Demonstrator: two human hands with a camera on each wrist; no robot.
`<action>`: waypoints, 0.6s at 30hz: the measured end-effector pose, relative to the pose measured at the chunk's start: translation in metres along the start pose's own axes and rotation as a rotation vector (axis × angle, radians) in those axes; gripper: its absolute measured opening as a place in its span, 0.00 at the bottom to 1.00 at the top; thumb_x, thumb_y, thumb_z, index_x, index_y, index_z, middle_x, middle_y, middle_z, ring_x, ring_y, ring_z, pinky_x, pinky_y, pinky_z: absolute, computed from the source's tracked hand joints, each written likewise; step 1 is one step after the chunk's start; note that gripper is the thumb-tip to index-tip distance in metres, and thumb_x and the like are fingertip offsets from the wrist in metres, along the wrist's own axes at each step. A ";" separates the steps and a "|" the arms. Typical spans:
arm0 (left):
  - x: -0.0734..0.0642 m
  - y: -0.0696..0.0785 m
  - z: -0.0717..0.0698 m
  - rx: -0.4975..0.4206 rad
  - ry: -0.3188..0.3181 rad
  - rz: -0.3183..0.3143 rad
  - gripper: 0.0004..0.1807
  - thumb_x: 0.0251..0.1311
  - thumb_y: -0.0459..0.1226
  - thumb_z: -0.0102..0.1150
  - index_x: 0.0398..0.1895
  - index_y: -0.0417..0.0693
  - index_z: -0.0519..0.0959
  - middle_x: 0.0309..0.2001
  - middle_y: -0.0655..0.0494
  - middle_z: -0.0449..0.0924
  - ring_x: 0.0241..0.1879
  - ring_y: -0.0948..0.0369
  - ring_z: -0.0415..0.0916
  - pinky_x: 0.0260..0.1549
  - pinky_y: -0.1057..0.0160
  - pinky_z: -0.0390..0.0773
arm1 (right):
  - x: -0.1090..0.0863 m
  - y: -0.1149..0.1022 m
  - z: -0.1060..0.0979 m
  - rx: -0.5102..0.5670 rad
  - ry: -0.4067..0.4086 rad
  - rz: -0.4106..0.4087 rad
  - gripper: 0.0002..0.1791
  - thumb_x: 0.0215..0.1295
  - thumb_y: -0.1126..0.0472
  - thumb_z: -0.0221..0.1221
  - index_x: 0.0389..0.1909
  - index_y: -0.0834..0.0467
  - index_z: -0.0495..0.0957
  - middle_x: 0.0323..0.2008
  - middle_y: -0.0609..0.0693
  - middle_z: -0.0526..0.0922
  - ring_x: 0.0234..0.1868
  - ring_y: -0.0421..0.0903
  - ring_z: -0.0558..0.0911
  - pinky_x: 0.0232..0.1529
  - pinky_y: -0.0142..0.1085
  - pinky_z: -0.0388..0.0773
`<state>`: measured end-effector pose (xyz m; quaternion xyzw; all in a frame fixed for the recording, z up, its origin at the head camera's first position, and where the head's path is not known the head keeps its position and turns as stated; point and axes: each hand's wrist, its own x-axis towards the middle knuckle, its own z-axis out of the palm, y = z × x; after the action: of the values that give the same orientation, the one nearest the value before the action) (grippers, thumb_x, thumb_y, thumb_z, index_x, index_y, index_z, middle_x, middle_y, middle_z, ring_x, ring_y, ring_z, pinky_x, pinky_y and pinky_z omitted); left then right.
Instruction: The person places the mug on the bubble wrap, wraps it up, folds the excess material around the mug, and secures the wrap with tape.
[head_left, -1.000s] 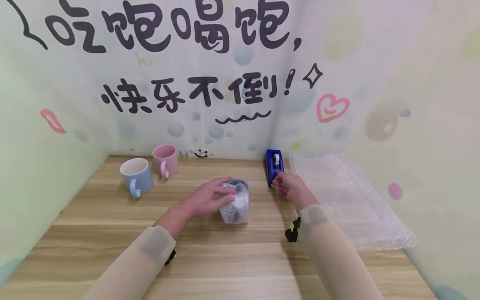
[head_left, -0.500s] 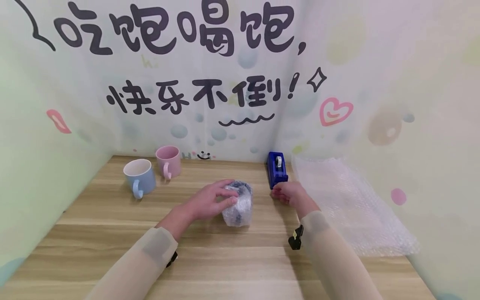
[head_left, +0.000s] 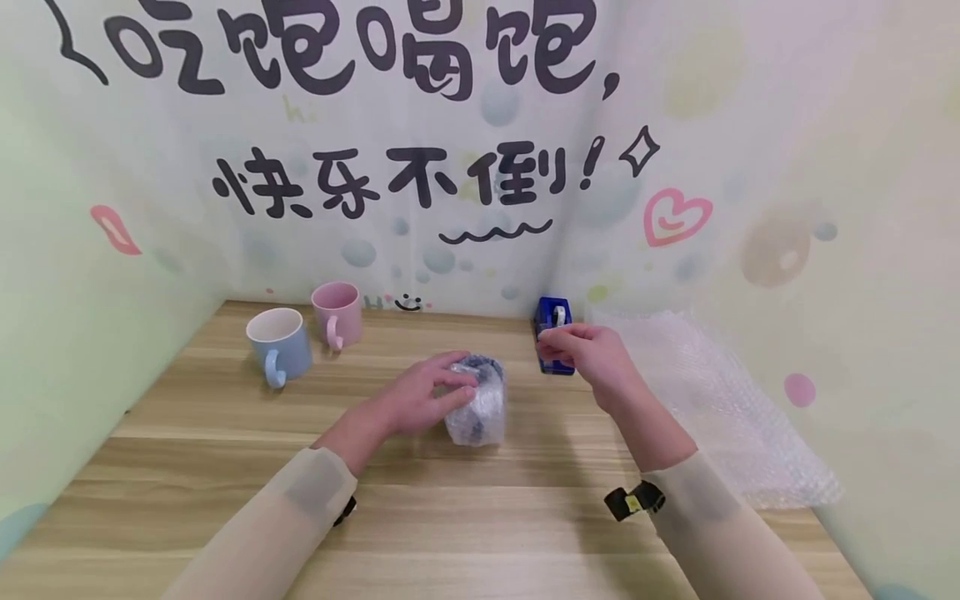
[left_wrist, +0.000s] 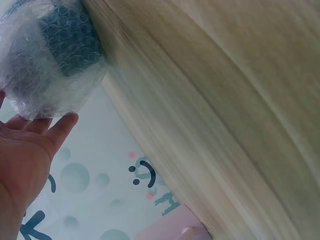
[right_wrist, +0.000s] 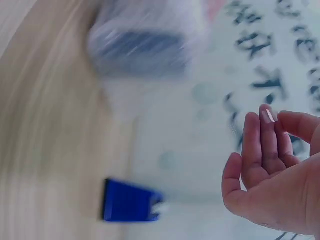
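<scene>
A bundle of bubble wrap (head_left: 486,408) stands mid-table, with something dark blue showing through the plastic. My left hand (head_left: 416,396) rests on its upper left side with fairly straight, spread fingers. In the left wrist view the fingertips (left_wrist: 65,125) touch the wrap's edge. My right hand (head_left: 592,354) pinches a short clear piece of tape (right_wrist: 270,115), visible at the fingertips in the right wrist view. It is raised in front of a blue tape dispenser (head_left: 557,367), partly hiding it. The right wrist view shows this dispenser and the bundle blurred.
A light blue mug (head_left: 283,346) and a pink mug (head_left: 341,317) stand at the back left. A flat sheet of bubble wrap (head_left: 712,400) lies along the right side of the wooden table (head_left: 420,533). A printed wall (head_left: 480,275) closes off the back.
My right hand has gone from the dispenser's front, near the table, up and away with the piece of tape. My left hand and the bundle have stayed put; the head view shifted slightly.
</scene>
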<state>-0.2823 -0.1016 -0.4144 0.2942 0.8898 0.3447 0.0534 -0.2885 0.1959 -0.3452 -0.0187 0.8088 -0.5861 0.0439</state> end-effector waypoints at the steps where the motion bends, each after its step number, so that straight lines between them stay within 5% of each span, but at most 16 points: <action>1: 0.000 0.000 0.000 -0.004 -0.002 -0.003 0.24 0.81 0.53 0.54 0.69 0.53 0.86 0.87 0.46 0.60 0.86 0.38 0.55 0.83 0.32 0.58 | -0.006 -0.006 0.002 0.008 -0.019 -0.012 0.19 0.79 0.53 0.65 0.55 0.66 0.88 0.39 0.43 0.94 0.45 0.42 0.91 0.66 0.40 0.82; 9: 0.001 -0.002 0.001 -0.012 0.020 0.007 0.24 0.81 0.52 0.55 0.68 0.51 0.86 0.86 0.44 0.62 0.85 0.38 0.58 0.83 0.33 0.60 | -0.032 -0.041 0.030 0.161 -0.176 -0.054 0.16 0.81 0.58 0.62 0.54 0.67 0.88 0.38 0.44 0.94 0.45 0.41 0.92 0.54 0.31 0.86; 18: 0.001 -0.002 0.002 -0.024 0.027 0.025 0.23 0.82 0.49 0.53 0.67 0.49 0.87 0.85 0.41 0.63 0.84 0.37 0.60 0.82 0.33 0.61 | -0.009 -0.034 0.068 0.286 -0.157 -0.006 0.16 0.80 0.59 0.62 0.55 0.67 0.87 0.37 0.43 0.93 0.42 0.39 0.91 0.56 0.36 0.85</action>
<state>-0.2834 -0.1007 -0.4172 0.3001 0.8825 0.3599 0.0405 -0.2741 0.1215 -0.3332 -0.0603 0.7112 -0.6922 0.1073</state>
